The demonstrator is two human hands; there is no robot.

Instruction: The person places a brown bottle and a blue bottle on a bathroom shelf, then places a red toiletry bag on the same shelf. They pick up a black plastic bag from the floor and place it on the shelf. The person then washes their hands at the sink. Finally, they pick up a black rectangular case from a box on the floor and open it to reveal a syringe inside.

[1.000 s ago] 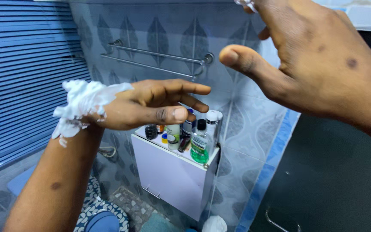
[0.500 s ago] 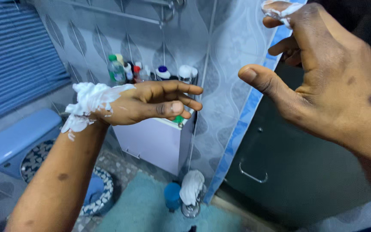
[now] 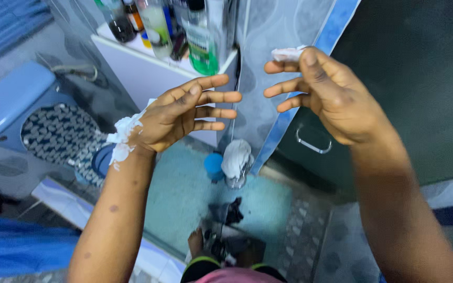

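Note:
My left hand (image 3: 182, 115) is held out flat in front of me with its fingers spread, empty. A thick patch of white foam (image 3: 122, 137) sits on the back of that wrist. My right hand (image 3: 326, 91) is raised beside it, fingers loosely apart, with a dab of white foam (image 3: 287, 53) on the tip of its forefinger. The two hands are a short gap apart and do not touch.
A white wall cabinet (image 3: 148, 78) carries several bottles, among them a green one (image 3: 201, 44). A blue toilet (image 3: 17, 99) with a patterned seat cover stands at the left. A dark door with a metal handle (image 3: 313, 144) is right. A teal mat (image 3: 184, 194) lies below.
The view has tilted downward, so the cabinet moved to the top and the floor appeared. My right hand has come down and closer to the left hand.

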